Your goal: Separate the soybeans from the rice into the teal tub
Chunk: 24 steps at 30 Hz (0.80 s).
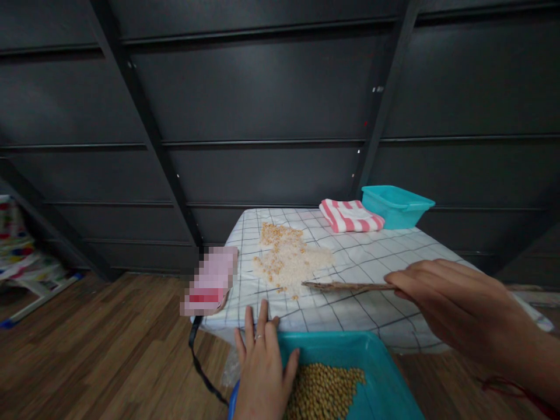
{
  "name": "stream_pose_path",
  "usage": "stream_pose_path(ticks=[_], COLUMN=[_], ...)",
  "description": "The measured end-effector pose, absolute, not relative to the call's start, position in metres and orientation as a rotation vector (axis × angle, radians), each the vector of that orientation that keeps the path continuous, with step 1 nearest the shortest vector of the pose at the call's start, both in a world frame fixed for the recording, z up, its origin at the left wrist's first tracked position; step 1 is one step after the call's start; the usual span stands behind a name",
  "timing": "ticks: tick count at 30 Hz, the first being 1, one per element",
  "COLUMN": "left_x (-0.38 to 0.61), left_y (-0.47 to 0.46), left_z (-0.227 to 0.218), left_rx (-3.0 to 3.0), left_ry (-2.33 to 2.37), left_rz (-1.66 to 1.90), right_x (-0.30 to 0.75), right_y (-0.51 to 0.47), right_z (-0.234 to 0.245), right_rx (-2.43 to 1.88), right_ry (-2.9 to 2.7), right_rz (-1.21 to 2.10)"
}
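Note:
My right hand [455,303] is closed around a thin wooden stick [345,286] whose tip points left toward a pile of rice mixed with yellow grains [286,256] on the checked tablecloth [371,262]. My left hand [262,367] lies flat with its fingers stretched out on the near left rim of a teal tray [376,361] that holds several brown beans [321,391]. A ring shows on one finger of the left hand.
A second teal tub [396,205] and a folded red-and-white striped cloth [351,214] sit at the table's far right. A blurred pink object [210,281] with a black strap hangs at the left edge. Wooden floor lies left; dark wall panels stand behind.

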State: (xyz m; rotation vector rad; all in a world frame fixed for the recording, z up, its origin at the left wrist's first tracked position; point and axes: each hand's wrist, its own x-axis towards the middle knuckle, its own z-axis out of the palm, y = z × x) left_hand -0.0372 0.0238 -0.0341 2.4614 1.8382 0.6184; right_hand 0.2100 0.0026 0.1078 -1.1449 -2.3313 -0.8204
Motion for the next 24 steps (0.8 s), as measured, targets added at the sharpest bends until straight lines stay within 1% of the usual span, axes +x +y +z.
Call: stream_pose_path(ticks=[5,12,20,24], left_x=[-0.037,-0.041,-0.040,-0.045], left_y=[0.023,0.025,0.024,0.024], left_z=[-0.032,-0.036,-0.031,-0.038], left_rx=[2.427,2.457,2.420,2.457], left_ry=[1.841,1.829,1.870,1.827], left_rz=[0.572,0.608,0.597,0.634], right_x=[0.194,0.174,0.166,0.166], right_y=[0.018,0.024,0.019,0.021], right_z=[0.108,0.107,0.112,0.110], right_rx=[-1.107,-1.009,-1.015,-0.997], right_ry=[-2.411,-2.458,-2.488,-2.468], right_rz=[-0.866,-0.761,-0.694,-0.746])
